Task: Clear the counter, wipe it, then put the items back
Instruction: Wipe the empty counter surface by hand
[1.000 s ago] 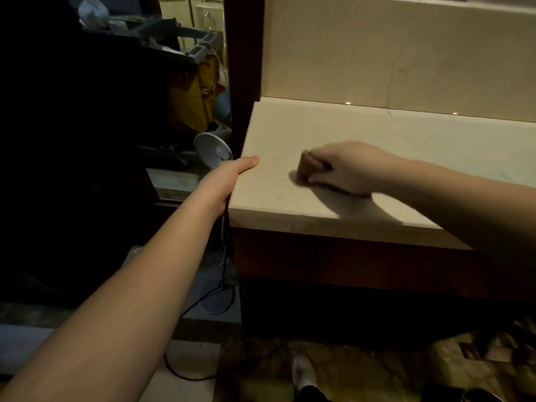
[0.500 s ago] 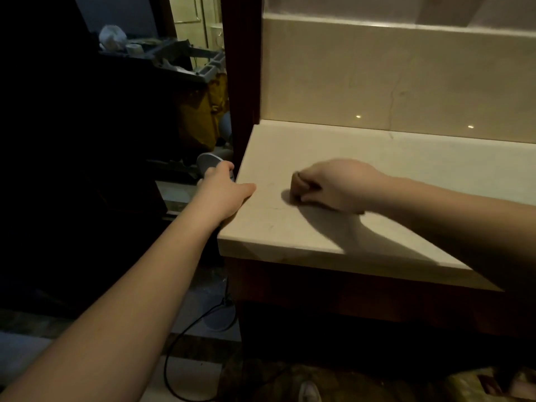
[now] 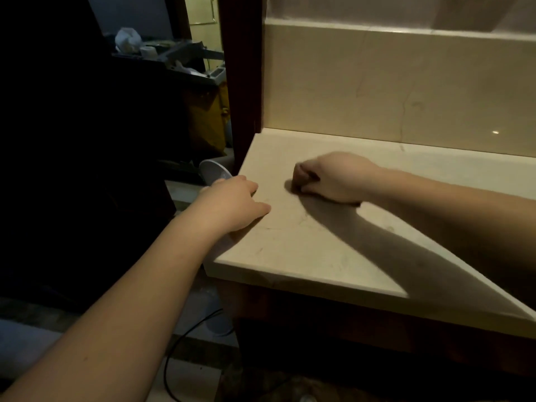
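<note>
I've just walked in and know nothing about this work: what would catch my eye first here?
Two bare forearms reach over a pale stone counter. The right hand is a fist pressed on its top; whether it holds anything is hidden. The left hand rests on the counter's left edge, with a round white lamp head just beyond it.

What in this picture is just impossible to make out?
All in the head view:
- Whatever the right hand may be holding: its curled fingers hide it, and motion blurs it.
- The left hand fingertips: hidden over the counter edge.
- The white round object: partly behind the left hand, dim.
- The cluttered shelf: too dark and small.
- The counter's right end: cut off by the frame.
</note>
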